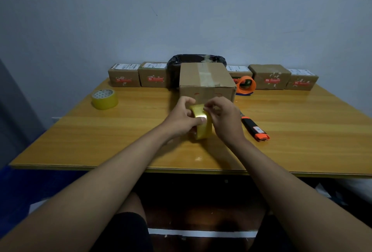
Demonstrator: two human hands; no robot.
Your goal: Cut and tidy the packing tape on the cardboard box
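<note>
A cardboard box (pixel 205 82) stands in the middle of the wooden table (pixel 120 131), with a strip of clear packing tape running along its top. In front of it I hold a yellow roll of packing tape (pixel 202 125) upright just above the table. My left hand (pixel 181 119) grips the roll from the left, thumb across its face. My right hand (pixel 223 117) pinches at the top edge of the roll with its fingertips. An orange and black utility knife (pixel 255 129) lies on the table just right of my right hand.
A second yellow tape roll (pixel 104 98) lies at the left. An orange tape dispenser (pixel 246 84) sits right of the box. Several small labelled cartons (pixel 269 76) line the wall, and a black-lined bin (pixel 175 64) stands behind the box.
</note>
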